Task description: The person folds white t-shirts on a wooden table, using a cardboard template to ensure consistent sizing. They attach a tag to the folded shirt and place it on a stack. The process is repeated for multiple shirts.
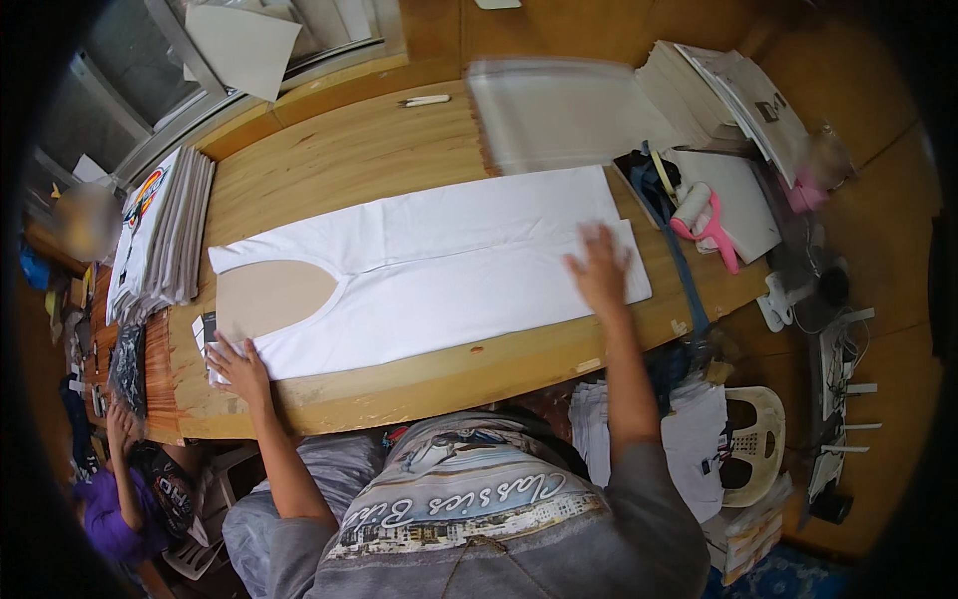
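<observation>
The wooden table (399, 150) is carrying the whole layout and is running diagonally across the view. A white garment (449, 265) is lying flat along its near half, folded lengthwise, with a tan cardboard insert (269, 295) showing through the neck opening at the left end; the insert is likely serving as a stiffener for a uniform fold. A stack of folded printed shirts (160, 235) is sitting at the far left edge, well apart from the garment. A clear plastic bag (559, 110) is lying just beyond the garment, near a pile of flat white sheets (718, 95). A pink-handled tool (709, 230) is resting to the right.

The right hand (599, 270) is pressing palm-down on the garment's right end, fingers spread wide and holding nothing, apparently flattening the cloth. The left hand (238, 367) is resting on the left corner, fingers extended over small paper tags (208, 334), gripping nothing visible.
</observation>
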A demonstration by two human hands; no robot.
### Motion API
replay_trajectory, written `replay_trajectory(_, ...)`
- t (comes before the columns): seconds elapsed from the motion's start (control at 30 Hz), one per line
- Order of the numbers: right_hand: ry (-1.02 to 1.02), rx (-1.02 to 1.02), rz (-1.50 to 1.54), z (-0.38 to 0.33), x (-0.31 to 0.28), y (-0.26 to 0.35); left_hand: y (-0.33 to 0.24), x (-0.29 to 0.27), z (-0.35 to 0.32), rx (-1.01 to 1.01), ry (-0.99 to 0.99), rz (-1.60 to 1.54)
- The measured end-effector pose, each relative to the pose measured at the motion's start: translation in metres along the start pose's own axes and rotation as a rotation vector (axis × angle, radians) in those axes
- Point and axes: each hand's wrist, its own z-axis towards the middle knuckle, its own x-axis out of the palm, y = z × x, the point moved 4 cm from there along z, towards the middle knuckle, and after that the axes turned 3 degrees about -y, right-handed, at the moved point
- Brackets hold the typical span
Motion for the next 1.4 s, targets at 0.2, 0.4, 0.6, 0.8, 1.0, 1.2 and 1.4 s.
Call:
replay_trajectory(0.2,0.062,0.415,0.108,-0.036,-0.024,-0.099,-0.229,-0.064,-0.100,0.740,0.247,-0.876)
replay_trajectory(0.4,-0.150,0.398,0.779,-0.026,-0.037,-0.060,-0.432,-0.093,-0.187,0.414,1.574,-1.473)
replay_trajectory(0.6,-0.078,-0.412,0.537,-0.031,-0.047,0.023,-0.457,-0.080,-0.192,-0.214,1.808,-1.529)
replay_trajectory(0.8,-0.011,-0.399,0.405,-0.053,-0.034,0.006,-0.437,-0.037,-0.195,-0.049,1.146,-1.320)
replay_trajectory(1.0,0.047,-0.516,0.385,-0.052,-0.034,0.004,-0.429,-0.104,-0.186,0.540,0.389,-0.871)
replay_trajectory(1.2,0.470,-0.566,0.677,-0.014,-0.048,-0.013,-0.423,-0.093,-0.232,1.161,0.275,-0.567)
replay_trajectory(1.4,0.325,-0.673,0.724,0.097,0.007,0.002,-0.426,-0.100,-0.233,1.219,0.396,-0.402)
